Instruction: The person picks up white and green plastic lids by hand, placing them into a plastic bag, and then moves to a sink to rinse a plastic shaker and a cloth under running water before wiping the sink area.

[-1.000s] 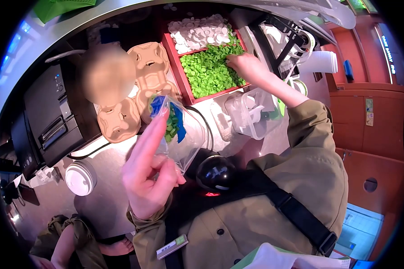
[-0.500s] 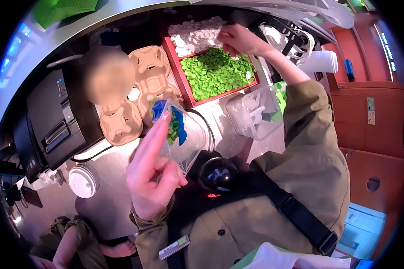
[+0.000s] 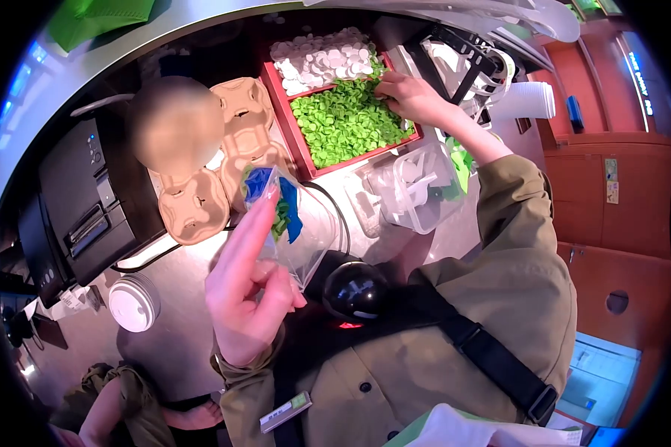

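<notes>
Holding a clear bag (image 3: pixel 296 249) in the left hand (image 3: pixel 244 298), green pieces (image 3: pixel 339 130) beneath the right hand (image 3: pixel 414 97), its grasp impossible to tell.

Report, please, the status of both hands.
Left hand holds clear bag. Right hand at green pieces, fingertips' grip unclear. Nothing visibly blocking.

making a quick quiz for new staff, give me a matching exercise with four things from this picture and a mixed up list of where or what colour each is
1. right hand
2. clear bag
3. white pieces
4. cup carrier

A. brown
B. in the red tray's far compartment
C. at the green pieces
D. at the left hand

Pairs: 1-C, 2-D, 3-B, 4-A
</notes>
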Available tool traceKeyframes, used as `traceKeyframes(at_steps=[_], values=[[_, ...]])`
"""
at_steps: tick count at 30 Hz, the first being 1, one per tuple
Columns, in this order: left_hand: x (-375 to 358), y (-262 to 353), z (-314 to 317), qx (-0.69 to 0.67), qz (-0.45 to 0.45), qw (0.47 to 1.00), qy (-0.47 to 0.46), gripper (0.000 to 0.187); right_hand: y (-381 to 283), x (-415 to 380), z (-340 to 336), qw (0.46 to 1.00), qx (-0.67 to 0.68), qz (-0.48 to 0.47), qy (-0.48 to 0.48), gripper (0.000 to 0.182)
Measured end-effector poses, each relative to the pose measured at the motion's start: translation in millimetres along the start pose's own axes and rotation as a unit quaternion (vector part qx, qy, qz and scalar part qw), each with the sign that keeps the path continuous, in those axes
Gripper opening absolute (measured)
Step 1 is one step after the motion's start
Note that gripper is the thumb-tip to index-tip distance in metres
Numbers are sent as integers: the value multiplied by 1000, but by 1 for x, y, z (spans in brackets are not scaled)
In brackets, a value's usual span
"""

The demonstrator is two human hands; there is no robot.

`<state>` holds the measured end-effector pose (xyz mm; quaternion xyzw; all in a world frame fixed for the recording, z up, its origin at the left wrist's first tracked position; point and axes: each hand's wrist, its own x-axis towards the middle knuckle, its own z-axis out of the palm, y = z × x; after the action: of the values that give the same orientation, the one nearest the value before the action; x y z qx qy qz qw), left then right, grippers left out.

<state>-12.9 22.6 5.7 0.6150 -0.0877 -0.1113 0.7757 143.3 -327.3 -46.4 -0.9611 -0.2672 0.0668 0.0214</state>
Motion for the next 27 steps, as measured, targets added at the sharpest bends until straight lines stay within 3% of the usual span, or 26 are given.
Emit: traceKeyframes(at_steps=[4, 8, 9, 13, 18, 21, 27], values=[[1, 5, 3, 4, -36, 999, 6, 60, 3, 3, 4, 1000, 11, 4, 2, 18], [0, 4, 4, 6, -40, 999, 9, 60, 11, 6, 2, 993, 108, 40, 3, 12], [-1, 4, 4, 6, -41, 999, 10, 60, 7, 5, 1, 993, 94, 14, 71, 12], [-2, 7, 5, 3, -53, 998, 19, 60, -5, -12, -25, 944, 265, 197, 20, 14], [-1, 8, 7, -11, -76, 997, 27, 61, -17, -44, -18, 970, 134, 199, -51, 21], [-1, 10, 11, -23, -97, 994, 41, 61, -12, -47, 5, 976, 90, 196, -19, 23], [-1, 12, 13, -26, -109, 993, 46, 62, -13, -43, 0, 979, 115, 160, -46, 16]])
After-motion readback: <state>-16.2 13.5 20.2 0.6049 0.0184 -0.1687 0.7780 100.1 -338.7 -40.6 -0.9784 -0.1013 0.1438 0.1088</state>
